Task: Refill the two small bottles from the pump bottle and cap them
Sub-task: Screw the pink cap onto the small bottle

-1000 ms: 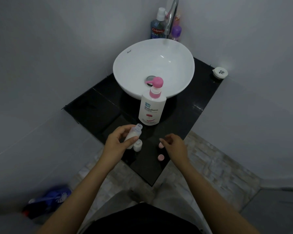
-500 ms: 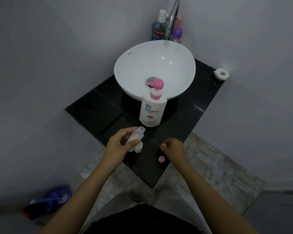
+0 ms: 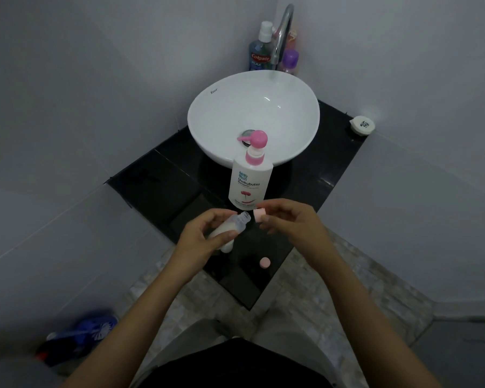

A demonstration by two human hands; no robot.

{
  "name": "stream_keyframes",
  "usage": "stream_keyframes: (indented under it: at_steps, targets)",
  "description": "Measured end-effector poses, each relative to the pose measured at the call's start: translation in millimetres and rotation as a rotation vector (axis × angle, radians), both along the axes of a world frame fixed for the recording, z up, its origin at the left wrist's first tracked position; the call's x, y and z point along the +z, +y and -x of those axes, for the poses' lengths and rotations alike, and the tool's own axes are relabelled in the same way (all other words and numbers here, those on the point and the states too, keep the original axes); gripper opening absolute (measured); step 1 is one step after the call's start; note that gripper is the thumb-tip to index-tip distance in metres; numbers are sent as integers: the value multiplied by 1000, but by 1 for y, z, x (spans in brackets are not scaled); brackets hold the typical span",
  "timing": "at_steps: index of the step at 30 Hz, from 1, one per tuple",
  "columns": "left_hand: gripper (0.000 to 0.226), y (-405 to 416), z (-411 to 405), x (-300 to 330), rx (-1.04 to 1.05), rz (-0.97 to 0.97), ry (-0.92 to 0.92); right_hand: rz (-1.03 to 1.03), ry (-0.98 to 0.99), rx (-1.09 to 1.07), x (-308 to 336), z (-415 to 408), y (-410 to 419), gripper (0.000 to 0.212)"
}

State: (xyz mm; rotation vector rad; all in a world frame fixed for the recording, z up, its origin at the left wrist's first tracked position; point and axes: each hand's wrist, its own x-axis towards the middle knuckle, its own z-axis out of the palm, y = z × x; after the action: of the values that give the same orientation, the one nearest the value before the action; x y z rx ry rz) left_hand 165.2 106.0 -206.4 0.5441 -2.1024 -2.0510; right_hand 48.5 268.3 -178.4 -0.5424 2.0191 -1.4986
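My left hand grips a small clear bottle with white liquid inside, tilted so its open neck points right. My right hand pinches a pink cap right beside that neck, just short of touching it. A second small bottle stands on the black counter, mostly hidden under my left hand. Another pink cap lies on the counter near its front corner. The white pump bottle with a pink pump stands just behind my hands, in front of the sink.
A white bowl sink with a chrome tap fills the back of the counter. Mouthwash and a purple-capped bottle stand behind it. A white round lid sits at the counter's right corner. Blue item on the floor, lower left.
My right hand picked up one pink cap from the counter and brought it up and left to the neck of the bottle in my left hand. One cap stays on the counter.
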Motion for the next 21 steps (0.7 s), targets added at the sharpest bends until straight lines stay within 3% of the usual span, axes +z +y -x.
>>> stream_keyframes:
  at_steps: [13, 18, 21]
  targets:
    - [30, 4, -5, 2, -63, 104, -11, -81, 319, 171, 8, -14, 0, 22]
    - [28, 6, -6, 6, -75, 98, 1, -175, 160, 120, 10, -15, -1, 10]
    - [29, 8, -7, 8, -78, 91, -4, -230, 158, 147, 13, -16, 0, 23]
